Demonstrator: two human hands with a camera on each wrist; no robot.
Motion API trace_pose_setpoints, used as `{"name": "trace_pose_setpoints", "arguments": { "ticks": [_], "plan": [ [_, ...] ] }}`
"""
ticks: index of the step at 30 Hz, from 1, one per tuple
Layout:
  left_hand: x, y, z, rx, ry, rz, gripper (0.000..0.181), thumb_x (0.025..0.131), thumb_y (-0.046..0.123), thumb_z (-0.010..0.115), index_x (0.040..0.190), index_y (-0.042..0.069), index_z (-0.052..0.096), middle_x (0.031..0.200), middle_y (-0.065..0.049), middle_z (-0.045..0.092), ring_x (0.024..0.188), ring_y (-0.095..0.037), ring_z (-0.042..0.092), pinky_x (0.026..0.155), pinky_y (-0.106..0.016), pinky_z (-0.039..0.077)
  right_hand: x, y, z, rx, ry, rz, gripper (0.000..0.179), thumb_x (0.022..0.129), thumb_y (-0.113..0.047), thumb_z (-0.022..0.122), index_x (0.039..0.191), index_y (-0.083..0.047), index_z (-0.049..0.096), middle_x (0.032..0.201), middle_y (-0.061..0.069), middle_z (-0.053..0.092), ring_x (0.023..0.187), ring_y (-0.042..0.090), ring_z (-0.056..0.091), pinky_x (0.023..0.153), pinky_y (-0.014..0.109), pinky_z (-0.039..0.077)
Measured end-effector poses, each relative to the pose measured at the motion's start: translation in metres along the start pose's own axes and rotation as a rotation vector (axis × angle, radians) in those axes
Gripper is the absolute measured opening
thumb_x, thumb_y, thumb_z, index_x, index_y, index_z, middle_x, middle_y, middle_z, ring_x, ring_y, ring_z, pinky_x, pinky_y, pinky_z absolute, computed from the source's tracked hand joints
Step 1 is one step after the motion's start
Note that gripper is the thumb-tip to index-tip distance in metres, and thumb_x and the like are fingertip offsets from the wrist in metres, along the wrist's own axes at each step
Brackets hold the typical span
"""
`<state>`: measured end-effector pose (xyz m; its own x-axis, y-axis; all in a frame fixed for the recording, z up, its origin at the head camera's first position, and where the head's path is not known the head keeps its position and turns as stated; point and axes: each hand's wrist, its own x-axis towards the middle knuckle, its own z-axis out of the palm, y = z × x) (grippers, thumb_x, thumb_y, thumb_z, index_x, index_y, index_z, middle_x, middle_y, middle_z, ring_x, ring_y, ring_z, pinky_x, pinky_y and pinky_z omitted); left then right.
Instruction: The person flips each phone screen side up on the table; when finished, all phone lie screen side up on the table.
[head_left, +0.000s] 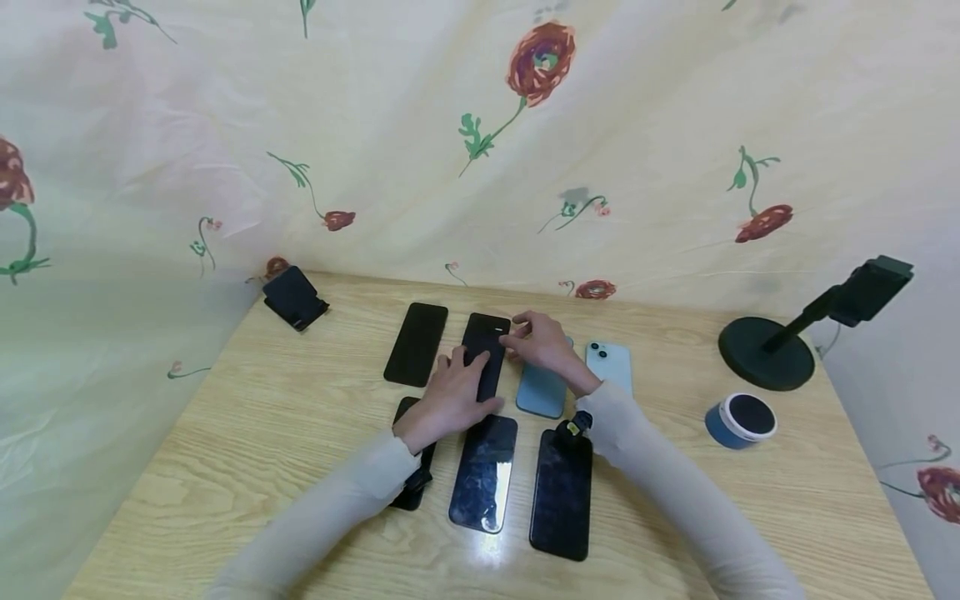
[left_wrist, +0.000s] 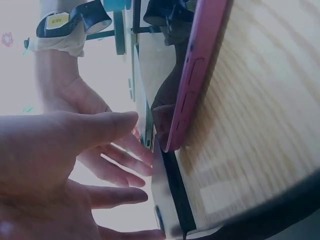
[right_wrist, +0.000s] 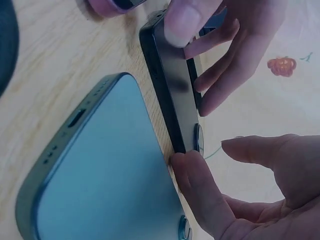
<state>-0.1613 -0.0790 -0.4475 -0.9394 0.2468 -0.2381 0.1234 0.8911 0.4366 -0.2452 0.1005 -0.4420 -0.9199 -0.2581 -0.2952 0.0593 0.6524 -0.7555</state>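
left hand and right hand met over a dark phone, which lay back up in the far middle of the wooden table. the left hand was spread loosely, thumb over the phone's near end and fingers reaching across its left side, with no grip closed around it. the right hand was loosely bent, thumb held apart, its forefinger at the phone's right edge; it seemed to be touching there, though the angle made that hard to judge. just right of this phone, under the right hand, lay a blue phone, and beside that a pale blue phone with two lenses. a black phone lay to the left. nearer were three more: one partly hidden beneath the left wrist, a glossy phone in the middle, and a black-screened phone on the right. farther right stood a blue tub and a black stand; a folded dark holder sat far left.
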Motion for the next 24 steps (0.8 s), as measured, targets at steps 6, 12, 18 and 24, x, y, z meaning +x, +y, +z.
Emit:
{"name": "trace_pose_setpoints", "arguments": {
  "ticks": [6,12,18,24],
  "plan": [
    [0.007,0.006,0.003,0.105,0.005,-0.006,0.077,0.097,0.05,0.07,0.158,0.011,0.044,0.161,-0.028,0.035,0.136,-0.046,0.041,0.104,-0.053,0.05,0.004,0.001,0.001,0.006,-0.033,0.031,0.058,0.104,-0.029,0.064,0.152,-0.001,0.046,0.126,0.02,0.071,0.094,0.023,0.079,0.085,0.033,0.059],
    [0.01,0.01,0.003,0.146,0.009,-0.016,0.077,0.095,0.047,0.074,0.157,0.01,0.047,0.153,-0.026,0.041,0.128,-0.041,0.041,0.096,-0.049,0.051,0.007,-0.001,0.002,0.013,-0.029,0.032,0.058,0.104,-0.025,0.064,0.152,0.001,0.046,0.122,0.021,0.073,0.087,0.02,0.079,0.087,0.034,0.059],
    [0.011,0.011,0.002,0.173,0.015,-0.007,0.076,0.094,0.043,0.077,0.156,0.011,0.048,0.147,-0.024,0.044,0.121,-0.039,0.044,0.089,-0.045,0.052,0.009,-0.002,0.003,0.027,-0.021,0.05,0.058,0.102,-0.022,0.067,0.151,0.002,0.047,0.116,0.02,0.075,0.079,0.014,0.077,0.074,0.025,0.058],
    [0.013,0.01,0.001,0.18,0.007,-0.011,0.074,0.094,0.041,0.077,0.155,0.01,0.049,0.147,-0.025,0.044,0.123,-0.04,0.045,0.092,-0.047,0.053,0.011,-0.003,0.004,0.034,-0.034,0.054,0.06,0.101,-0.022,0.068,0.152,0.001,0.046,0.115,0.019,0.075,0.077,0.012,0.075,0.071,0.023,0.057]
  ]
}}
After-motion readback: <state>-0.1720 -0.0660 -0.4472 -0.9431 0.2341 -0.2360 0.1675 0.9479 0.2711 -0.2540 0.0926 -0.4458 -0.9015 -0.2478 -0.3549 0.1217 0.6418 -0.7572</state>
